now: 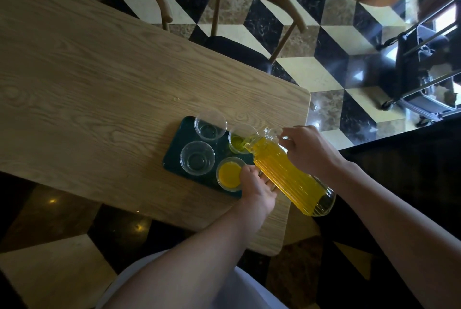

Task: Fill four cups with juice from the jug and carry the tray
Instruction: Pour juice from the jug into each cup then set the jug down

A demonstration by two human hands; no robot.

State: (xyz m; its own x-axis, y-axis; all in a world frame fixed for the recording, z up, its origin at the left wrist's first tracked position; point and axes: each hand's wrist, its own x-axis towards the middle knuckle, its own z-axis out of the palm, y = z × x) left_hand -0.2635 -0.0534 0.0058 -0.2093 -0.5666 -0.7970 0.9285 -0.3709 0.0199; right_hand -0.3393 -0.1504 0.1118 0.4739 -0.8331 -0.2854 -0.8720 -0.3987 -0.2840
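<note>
On the wooden tabletop (pixel 99 72) lies a dark tray (pixel 178 145) with four cups. The tilted jug (pixel 287 174) pours juice into the far right cup (pixel 240 138). The right hand (pixel 308 151) grips its neck, arm outstretched. The left hand (pixel 257 190) supports the jug's underside, fingers curled beneath, beside the full cup (pixel 229 174).

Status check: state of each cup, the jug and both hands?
Near right cup: full.
Far right cup: filling.
Near left cup: empty.
Far left cup: empty.
Jug: tilted, pouring.
Right hand: grips jug neck.
Left hand: supports jug body.
</note>
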